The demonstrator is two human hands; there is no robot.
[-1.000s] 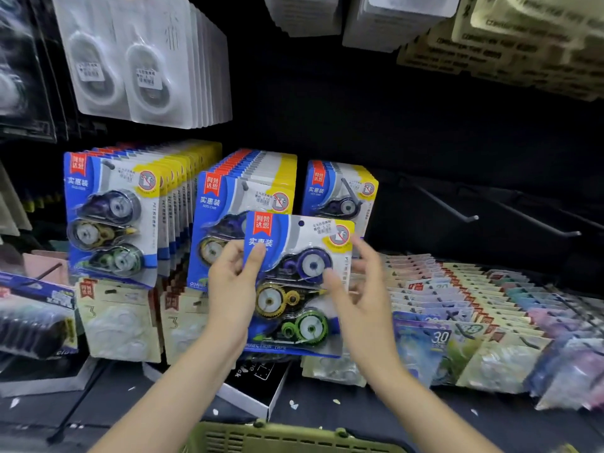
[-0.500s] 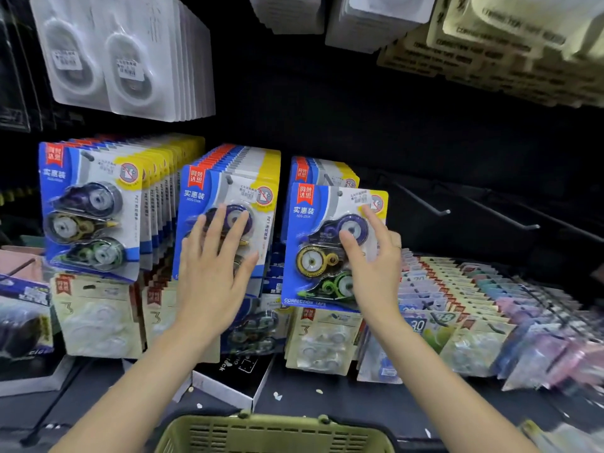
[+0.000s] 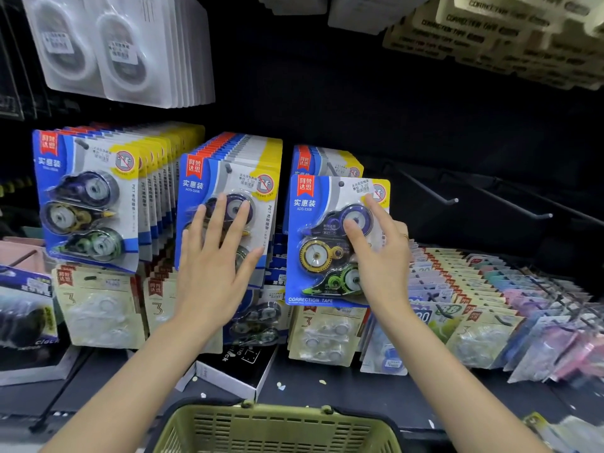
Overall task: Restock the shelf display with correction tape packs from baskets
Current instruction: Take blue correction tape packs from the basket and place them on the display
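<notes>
While the left hand (image 3: 212,266) lies flat-fingered on the middle stack (image 3: 228,178), the right hand (image 3: 379,256) presses straight fingers on the front correction tape pack (image 3: 320,243) just right of it.

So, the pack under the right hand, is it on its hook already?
On the hook, it seems: the peg tip shows through the pack's hang hole. The right hand presses it with straight fingers.

One head cam, wide-angle, looks fwd & down, close to the shelf (image 3: 359,380). Basket (image 3: 277,429) sits at the bottom edge.
</notes>
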